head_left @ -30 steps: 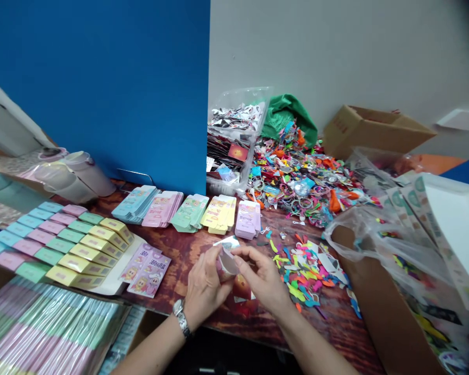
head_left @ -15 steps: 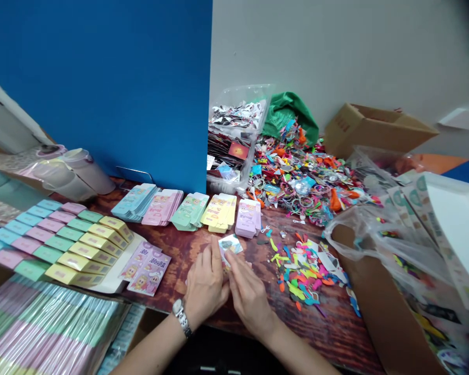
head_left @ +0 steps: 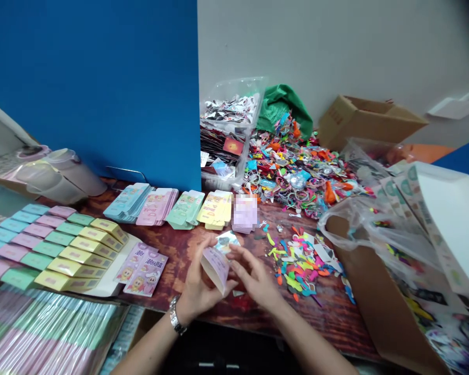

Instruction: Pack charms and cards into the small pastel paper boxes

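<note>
Both my hands meet over the brown wooden table (head_left: 183,250) at the front centre. My left hand (head_left: 197,284), with a metal watch on its wrist, grips a small pale purple paper box (head_left: 216,266) from the left. My right hand (head_left: 256,278) pinches the same box from the right, its fingers curled by a small picture card (head_left: 225,241) sticking out of the top. Two flat purple box blanks (head_left: 143,270) lie just left of my hands. A loose heap of small bright plastic pieces (head_left: 300,260) lies just right of them.
Fanned stacks of flat blanks (head_left: 172,207) in blue, pink, green, yellow and purple line the back. Folded pastel boxes (head_left: 58,242) fill a tray at left. Behind stand a clear bin (head_left: 229,138), a big trinket pile (head_left: 300,169), a cardboard box (head_left: 365,125) and plastic bags (head_left: 394,229).
The purple box now stands up between my hands, turned so its side faces me, and the card shows at its top. My view has shifted a little to the right.
</note>
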{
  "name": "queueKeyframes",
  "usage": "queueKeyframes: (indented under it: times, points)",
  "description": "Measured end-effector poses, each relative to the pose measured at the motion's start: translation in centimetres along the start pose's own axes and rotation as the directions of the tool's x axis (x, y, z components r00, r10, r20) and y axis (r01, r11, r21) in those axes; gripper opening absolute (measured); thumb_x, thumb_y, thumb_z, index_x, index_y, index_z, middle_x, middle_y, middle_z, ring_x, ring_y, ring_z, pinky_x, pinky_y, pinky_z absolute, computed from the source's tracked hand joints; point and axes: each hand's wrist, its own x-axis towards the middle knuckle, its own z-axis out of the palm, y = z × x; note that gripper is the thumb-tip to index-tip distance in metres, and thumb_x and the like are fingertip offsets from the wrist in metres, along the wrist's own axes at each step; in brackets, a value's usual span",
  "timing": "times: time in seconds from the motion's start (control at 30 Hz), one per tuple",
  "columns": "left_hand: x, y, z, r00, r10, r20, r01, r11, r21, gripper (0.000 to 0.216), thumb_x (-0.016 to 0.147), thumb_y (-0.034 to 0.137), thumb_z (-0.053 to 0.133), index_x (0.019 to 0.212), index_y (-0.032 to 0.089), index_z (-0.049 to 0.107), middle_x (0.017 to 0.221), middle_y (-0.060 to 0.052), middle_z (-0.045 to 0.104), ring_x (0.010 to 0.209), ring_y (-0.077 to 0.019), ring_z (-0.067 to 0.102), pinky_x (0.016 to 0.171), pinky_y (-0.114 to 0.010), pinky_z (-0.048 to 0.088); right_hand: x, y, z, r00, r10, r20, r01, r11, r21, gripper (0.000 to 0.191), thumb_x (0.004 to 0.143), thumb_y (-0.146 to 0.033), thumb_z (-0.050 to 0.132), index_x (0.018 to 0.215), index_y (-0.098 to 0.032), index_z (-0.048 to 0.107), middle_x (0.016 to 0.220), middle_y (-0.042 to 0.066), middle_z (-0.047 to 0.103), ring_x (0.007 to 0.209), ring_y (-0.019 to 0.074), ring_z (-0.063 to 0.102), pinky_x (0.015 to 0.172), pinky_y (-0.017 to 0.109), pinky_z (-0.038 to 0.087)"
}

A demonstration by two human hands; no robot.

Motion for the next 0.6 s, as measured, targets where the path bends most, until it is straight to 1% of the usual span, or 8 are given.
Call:
queueKeyframes:
  times: [0.03,0.1,0.17,0.2,0.27,0.4,0.5,0.6]
  points:
    - [0.1,0.0,-0.1,1.000,-0.007,-0.021,0.008,0.999,0.041,0.089,0.073,0.038,0.073,0.146,0.028,0.022,0.136,-0.013,0.049,0.124,-0.0329,0.053,0.102,-0.052,0.047,-0.1,0.6,-0.9,0.998,-0.059,0.023,0.063,0.971,-0.233,0.051,0.089,-0.039,0.060,0.137,-0.027,0.049,0.126,0.009,0.062,0.114,0.0259,0.059,0.096,0.044,0.049]
    - [0.4,0.1,-0.7,0.999,-0.012,-0.051,0.018,0.992,0.125,0.083,0.075,0.037,0.071,0.143,0.023,0.027,0.131,-0.014,0.052,0.120,-0.0317,0.055,0.101,-0.050,0.047,0.0,2.0,-2.7,0.988,-0.114,0.107,0.156,0.780,-0.606,0.074,0.079,-0.034,0.070,0.145,-0.024,0.038,0.135,0.012,0.055,0.123,0.0315,0.051,0.101,0.049,0.044]
    - [0.7,0.2,-1.1,0.998,-0.025,-0.053,0.034,0.984,0.176,0.079,0.076,0.037,0.070,0.141,0.019,0.029,0.127,-0.015,0.053,0.118,-0.0304,0.056,0.100,-0.048,0.047,-0.1,3.3,-3.8,0.981,-0.063,0.186,0.187,0.583,-0.791,0.089,0.072,-0.032,0.078,0.148,-0.019,0.033,0.139,0.016,0.051,0.124,0.0358,0.047,0.101,0.051,0.043]
    - [0.8,0.1,-1.2,0.998,-0.038,-0.045,0.045,0.982,0.184,0.079,0.076,0.038,0.070,0.141,0.018,0.030,0.126,-0.015,0.053,0.117,-0.0300,0.056,0.100,-0.047,0.047,-0.1,3.8,-4.0,0.978,-0.026,0.207,0.190,0.516,-0.835,0.092,0.070,-0.032,0.079,0.148,-0.016,0.033,0.137,0.018,0.052,0.122,0.0364,0.048,0.099,0.050,0.044]
    - [0.7,-0.1,-1.2,0.997,-0.069,-0.025,0.073,0.980,0.186,0.079,0.076,0.039,0.070,0.140,0.017,0.030,0.126,-0.015,0.053,0.117,-0.0295,0.056,0.100,-0.046,0.046,-0.2,4.4,-3.8,0.975,0.017,0.220,0.191,0.438,-0.879,0.090,0.071,-0.033,0.079,0.147,-0.013,0.034,0.130,0.019,0.056,0.115,0.0349,0.051,0.097,0.047,0.046]
    - [0.1,-0.9,-0.7,0.993,-0.121,0.008,0.118,0.978,0.174,0.079,0.076,0.041,0.070,0.139,0.016,0.030,0.128,-0.016,0.050,0.121,-0.0299,0.053,0.103,-0.048,0.044,0.0,4.1,-3.2,0.976,0.046,0.212,0.176,0.398,-0.900,0.088,0.071,-0.038,0.078,0.144,-0.013,0.037,0.120,0.017,0.057,0.108,0.0321,0.053,0.092,0.043,0.047]
    - [0.0,-1.3,-0.6,0.991,-0.130,0.036,0.123,0.980,0.155,0.079,0.074,0.040,0.072,0.138,0.016,0.031,0.129,-0.016,0.050,0.122,-0.0296,0.052,0.104,-0.047,0.043,0.8,3.5,-3.2,0.977,0.113,0.182,0.129,0.367,-0.921,0.090,0.065,-0.046,0.081,0.140,-0.014,0.042,0.117,0.016,0.057,0.107,0.0338,0.052,0.091,0.045,0.045]
    - [-0.1,-1.4,-0.7,0.989,-0.130,0.068,0.120,0.984,0.135,0.080,0.073,0.039,0.073,0.138,0.019,0.031,0.132,-0.015,0.049,0.123,-0.0292,0.051,0.105,-0.046,0.042,1.8,3.1,-3.4,0.971,0.175,0.165,0.098,0.341,-0.935,0.083,0.058,-0.052,0.083,0.126,-0.016,0.053,0.115,0.015,0.056,0.105,0.0342,0.053,0.088,0.045,0.044]
